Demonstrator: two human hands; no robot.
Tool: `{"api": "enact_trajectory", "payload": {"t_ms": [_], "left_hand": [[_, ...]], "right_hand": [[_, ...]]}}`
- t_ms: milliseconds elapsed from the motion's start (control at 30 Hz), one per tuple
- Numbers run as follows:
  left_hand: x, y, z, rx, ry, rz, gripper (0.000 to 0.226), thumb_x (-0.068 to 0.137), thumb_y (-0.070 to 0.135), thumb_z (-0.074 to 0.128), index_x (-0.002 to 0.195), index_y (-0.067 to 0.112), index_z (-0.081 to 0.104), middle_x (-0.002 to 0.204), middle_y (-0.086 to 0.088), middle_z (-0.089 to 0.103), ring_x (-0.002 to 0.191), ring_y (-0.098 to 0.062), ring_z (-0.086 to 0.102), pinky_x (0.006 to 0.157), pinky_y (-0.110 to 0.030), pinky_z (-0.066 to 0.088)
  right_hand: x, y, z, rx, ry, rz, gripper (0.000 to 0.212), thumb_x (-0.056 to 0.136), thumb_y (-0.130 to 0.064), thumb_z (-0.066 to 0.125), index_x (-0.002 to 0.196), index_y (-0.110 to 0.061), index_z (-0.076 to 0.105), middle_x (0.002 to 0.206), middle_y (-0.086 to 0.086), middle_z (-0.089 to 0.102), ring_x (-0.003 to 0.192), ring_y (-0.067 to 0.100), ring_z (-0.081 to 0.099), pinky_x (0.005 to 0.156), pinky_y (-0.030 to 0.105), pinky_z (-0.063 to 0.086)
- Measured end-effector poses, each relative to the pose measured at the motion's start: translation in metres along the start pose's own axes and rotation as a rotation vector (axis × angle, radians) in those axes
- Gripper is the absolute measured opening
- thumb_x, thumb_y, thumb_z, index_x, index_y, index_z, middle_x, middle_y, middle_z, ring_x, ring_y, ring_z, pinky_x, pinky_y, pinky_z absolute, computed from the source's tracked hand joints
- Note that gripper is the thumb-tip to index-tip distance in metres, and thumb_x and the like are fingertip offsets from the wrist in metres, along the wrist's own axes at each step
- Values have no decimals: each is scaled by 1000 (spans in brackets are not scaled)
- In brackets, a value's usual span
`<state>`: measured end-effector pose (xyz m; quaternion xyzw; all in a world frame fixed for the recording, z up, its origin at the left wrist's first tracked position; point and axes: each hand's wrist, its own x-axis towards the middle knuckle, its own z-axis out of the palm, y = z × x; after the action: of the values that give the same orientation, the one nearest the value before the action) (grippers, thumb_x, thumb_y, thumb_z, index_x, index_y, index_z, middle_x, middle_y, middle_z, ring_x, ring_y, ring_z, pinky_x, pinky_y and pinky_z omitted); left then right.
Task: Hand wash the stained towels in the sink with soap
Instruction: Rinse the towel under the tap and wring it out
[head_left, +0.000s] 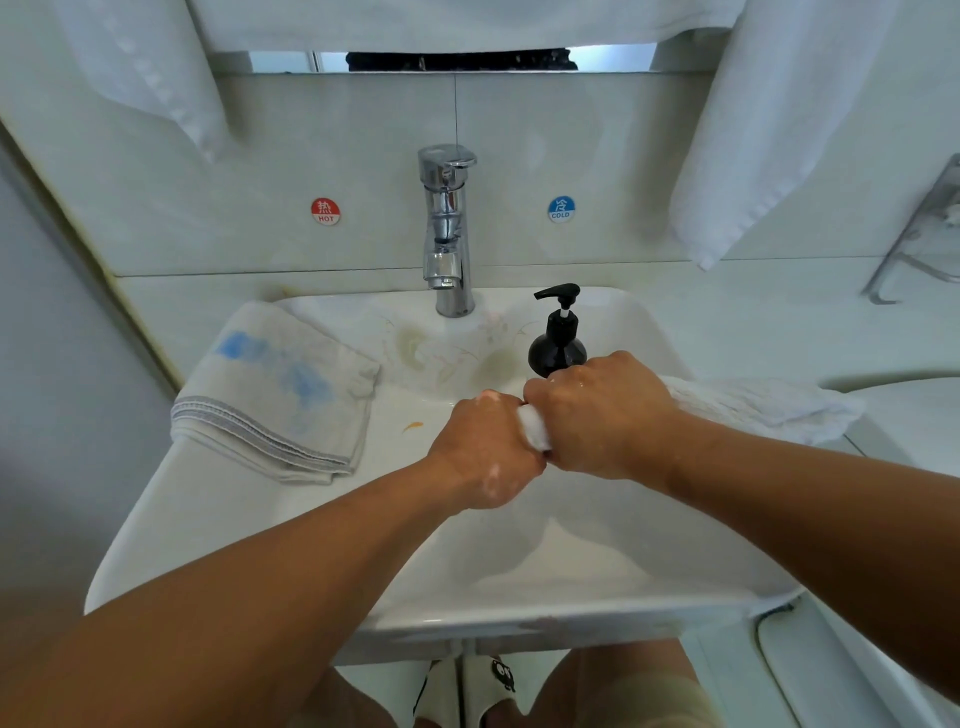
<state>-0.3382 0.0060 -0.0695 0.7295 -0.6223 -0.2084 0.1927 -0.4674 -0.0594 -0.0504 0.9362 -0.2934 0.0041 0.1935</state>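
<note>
Over the white sink (218, 514), my left hand (485, 452) and my right hand (597, 415) are fists side by side, both gripping a twisted white towel (535, 428). Only a short wad of it shows between them. Soap suds cling to my left hand. A second folded towel (275, 395) with blue stains and a grey-stitched edge lies on the sink's left rim. A black soap pump bottle (557, 338) stands just behind my right hand. Another white cloth (753, 405) lies on the right rim behind my right wrist; whether it joins the gripped towel is hidden.
A chrome tap (448, 228) stands at the back centre, no water running from it. Hot and cold stickers mark the tiled wall. White towels (753, 130) hang at the upper left and right. A metal rack (914, 244) is on the right wall.
</note>
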Motion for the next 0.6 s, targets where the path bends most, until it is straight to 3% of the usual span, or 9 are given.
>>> {"api": "enact_trajectory", "payload": {"t_ms": [233, 367, 467, 533, 600], "left_hand": [[2, -3, -2, -34, 2, -10, 10, 83, 13, 67, 93, 9, 67, 86, -8, 70, 81, -27, 68, 54, -26, 44], [4, -7, -9, 107, 17, 84, 15, 85, 17, 67, 98, 10, 65, 90, -5, 69, 83, -26, 64, 66, -28, 48], [5, -18, -12, 192, 75, 123, 21, 85, 22, 68, 104, 15, 65, 95, -3, 70, 87, -25, 65, 72, -29, 48], [6, -28, -18, 243, 117, 128, 27, 85, 25, 70, 110, 16, 66, 100, -3, 71, 91, -25, 66, 76, -29, 50], [7, -37, -24, 264, 139, 107, 31, 85, 27, 72, 114, 17, 67, 105, -4, 72, 95, -24, 66, 78, -29, 51]], "right_hand": [[0, 0, -3, 25, -2, 28, 16, 86, -32, 53, 86, -25, 39, 74, -7, 47, 62, 23, 44, 49, 28, 16], [1, -1, -2, 109, 13, 50, 21, 86, -40, 56, 88, -27, 39, 82, -6, 59, 64, 22, 44, 57, 30, 30], [-1, 6, -5, 142, -52, 14, 42, 81, -46, 68, 112, -28, 45, 105, -8, 59, 74, 21, 50, 62, 31, 34], [-11, 23, -6, 97, -118, 25, 58, 79, -40, 71, 127, -29, 39, 112, -7, 53, 84, 22, 58, 60, 32, 37], [-26, 44, -8, 38, -159, 115, 53, 82, -35, 64, 127, -29, 37, 109, -7, 52, 90, 22, 60, 62, 34, 43]]}}
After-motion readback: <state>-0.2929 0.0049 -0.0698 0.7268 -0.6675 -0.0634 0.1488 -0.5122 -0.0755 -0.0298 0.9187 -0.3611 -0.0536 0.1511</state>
